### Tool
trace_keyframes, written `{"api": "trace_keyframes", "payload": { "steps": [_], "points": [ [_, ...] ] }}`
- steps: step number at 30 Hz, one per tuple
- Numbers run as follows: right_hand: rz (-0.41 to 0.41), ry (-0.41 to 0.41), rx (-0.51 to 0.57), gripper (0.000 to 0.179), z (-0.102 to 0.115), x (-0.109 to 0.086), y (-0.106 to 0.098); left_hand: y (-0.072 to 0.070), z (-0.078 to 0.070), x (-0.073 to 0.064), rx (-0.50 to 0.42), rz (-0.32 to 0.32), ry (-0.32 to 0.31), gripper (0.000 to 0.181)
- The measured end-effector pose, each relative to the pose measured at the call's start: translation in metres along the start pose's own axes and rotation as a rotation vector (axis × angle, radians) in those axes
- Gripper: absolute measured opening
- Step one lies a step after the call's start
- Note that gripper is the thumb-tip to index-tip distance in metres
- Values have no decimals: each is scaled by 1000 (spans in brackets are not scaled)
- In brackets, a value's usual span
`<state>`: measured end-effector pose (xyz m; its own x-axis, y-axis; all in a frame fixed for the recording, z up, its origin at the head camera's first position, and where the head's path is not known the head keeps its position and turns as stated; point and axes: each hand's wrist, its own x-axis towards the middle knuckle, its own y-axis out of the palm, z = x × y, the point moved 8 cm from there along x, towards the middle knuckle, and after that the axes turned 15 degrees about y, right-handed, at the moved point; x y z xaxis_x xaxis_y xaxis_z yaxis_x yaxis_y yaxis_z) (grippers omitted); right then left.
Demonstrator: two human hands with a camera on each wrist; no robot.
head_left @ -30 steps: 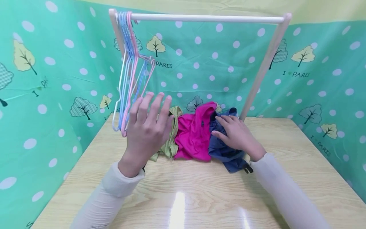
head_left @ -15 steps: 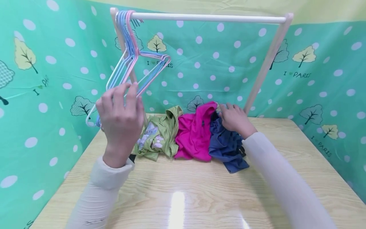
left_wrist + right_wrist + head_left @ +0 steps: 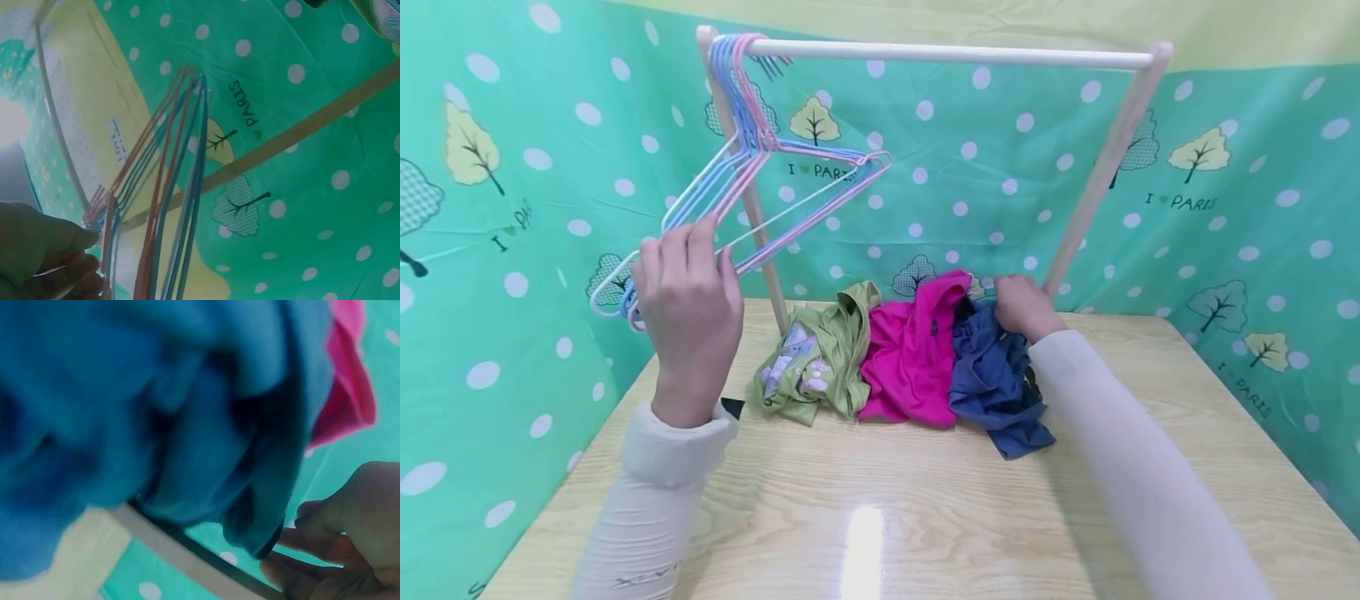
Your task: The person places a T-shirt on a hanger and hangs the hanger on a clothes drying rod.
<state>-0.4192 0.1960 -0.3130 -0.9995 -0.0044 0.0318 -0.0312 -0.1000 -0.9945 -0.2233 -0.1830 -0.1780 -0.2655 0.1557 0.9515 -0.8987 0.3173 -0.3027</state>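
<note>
Several thin wire clothes hangers (image 3: 767, 158), blue, pink and white, hang bunched at the left end of the rack's rail. My left hand (image 3: 688, 308) is at their lower left side, fingers extended and partly covering them. In the left wrist view, the thumb (image 3: 75, 237) and fingertips reach right up to the nearest hangers. My right hand (image 3: 1024, 307) is at the top of a crumpled dark blue garment (image 3: 992, 367). The right wrist view shows my bent fingers (image 3: 312, 547) at the garment's hanging edge, pinching its tip.
A pink garment (image 3: 913, 358) and a printed green garment (image 3: 820, 367) lie crumpled left of the blue one. Over them stands the rack, its white rail (image 3: 955, 54) on two uprights. The wooden table (image 3: 940, 517) backs onto a green dotted cloth (image 3: 1262, 250).
My left hand has moved left and the hangers have swung round, now spreading wider in view. My right hand has shifted farther back along the blue garment, and its fingers have curled.
</note>
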Motion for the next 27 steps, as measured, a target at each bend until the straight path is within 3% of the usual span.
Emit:
{"api": "trace_keyframes", "payload": {
  "steps": [11,18,23,27],
  "points": [
    [-38,-5,-110,16,2,-2,2,4,24,-5,60,7,-40,23],
    [-76,0,-203,16,5,1,-1,2,31,-4,82,-33,-66,27],
    [-92,-8,-311,17,5,2,2,2,33,-5,33,-38,-73,25],
    [-102,-20,-337,16,4,2,3,1,35,-6,-28,-45,-88,26]
  ]
}}
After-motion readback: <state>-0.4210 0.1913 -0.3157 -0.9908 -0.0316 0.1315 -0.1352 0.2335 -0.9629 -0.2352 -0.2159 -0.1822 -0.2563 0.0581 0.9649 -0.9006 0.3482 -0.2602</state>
